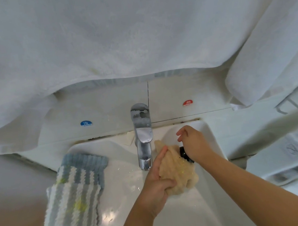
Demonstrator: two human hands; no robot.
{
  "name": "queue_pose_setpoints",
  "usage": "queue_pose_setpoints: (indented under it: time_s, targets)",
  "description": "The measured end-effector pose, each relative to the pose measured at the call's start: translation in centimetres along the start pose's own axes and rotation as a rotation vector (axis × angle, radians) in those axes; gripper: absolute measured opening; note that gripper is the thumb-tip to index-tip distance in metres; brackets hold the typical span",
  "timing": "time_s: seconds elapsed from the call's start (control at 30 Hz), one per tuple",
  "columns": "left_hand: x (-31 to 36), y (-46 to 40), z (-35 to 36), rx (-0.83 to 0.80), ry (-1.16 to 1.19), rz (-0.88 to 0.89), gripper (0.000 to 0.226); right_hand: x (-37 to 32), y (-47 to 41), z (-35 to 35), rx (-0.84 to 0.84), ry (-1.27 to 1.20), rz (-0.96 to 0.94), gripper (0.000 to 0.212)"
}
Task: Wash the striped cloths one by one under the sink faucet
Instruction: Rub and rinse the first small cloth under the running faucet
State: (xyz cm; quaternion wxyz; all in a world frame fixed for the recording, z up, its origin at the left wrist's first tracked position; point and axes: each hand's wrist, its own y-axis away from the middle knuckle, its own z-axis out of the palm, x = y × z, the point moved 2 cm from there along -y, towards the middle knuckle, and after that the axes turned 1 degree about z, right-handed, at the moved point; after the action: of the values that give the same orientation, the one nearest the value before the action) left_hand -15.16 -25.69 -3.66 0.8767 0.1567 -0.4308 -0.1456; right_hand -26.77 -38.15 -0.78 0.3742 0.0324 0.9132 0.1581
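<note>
Towel (99,35) above faucet (142,132); blue striped cloth (74,198) on sink (188,217) rim.

Faucet (142,132) behind sink (183,216), striped cloth (74,199) on its left rim, towel (99,35) above.

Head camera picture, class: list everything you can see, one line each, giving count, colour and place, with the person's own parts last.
Faucet: one, chrome, at the back of the sink, centre.
Sink: one, white, bottom centre.
Beige cloth: one, bunched, under the faucet's right side.
Striped cloth: one, blue, white and yellow, draped over the sink's left edge.
White towels: at least two, hanging above and at right.
Cold sticker: one, blue, wall left of faucet.
Hot sticker: one, red, wall right.
Wire rack: one, white, far right.
Black object: one, under the right hand; unclear what.
Left hand: grips the beige cloth.
Right hand: on the black object.
</note>
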Motion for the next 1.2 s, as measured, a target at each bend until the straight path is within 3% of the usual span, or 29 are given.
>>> queue_pose_setpoints:
  time_s: [0.67, 0.8, 0.9, 1.0, 1.03, 1.1, 1.2]
  targets:
    - [0.1, 0.3, -0.5, -0.002, 0.037, -0.008, 0.09, 0.1, 0.2, 0.2, -0.008, 0.173, -0.085, 0.028]
    - [0.5, 0.8, -0.6, -0.017, 0.069, 0.005, 0.088, -0.3, 1.1, -0.5, 0.054, -0.05, -0.1, 0.021]
    - [0.5, 1.3, -0.6, -0.015, 0.101, 0.011, 0.086, 0.2, 3.1, -2.0, 0.272, -0.377, -0.07, 0.021]
    - [0.5, 1.8, -0.8, 0.007, 0.108, 0.02, 0.084, 3.5, 6.6, -1.5, 0.441, -0.627, 0.157, 0.016]
    - [0.4, 1.9, -0.9, 0.022, 0.116, 0.019, 0.083, 5.0, 7.7, -0.3, 0.384, -0.678, 0.284, 0.018]
    - [0.3, 2.2, -1.1, 0.056, 0.145, 0.024, 0.078, 7.1, 9.6, 2.7, 0.065, -0.788, 0.522, 0.035]
    - [0.6, 2.7, -1.0, 0.065, 0.194, 0.069, 0.074, 7.1, 11.6, 5.7, -0.468, -1.026, 0.533, 0.064]
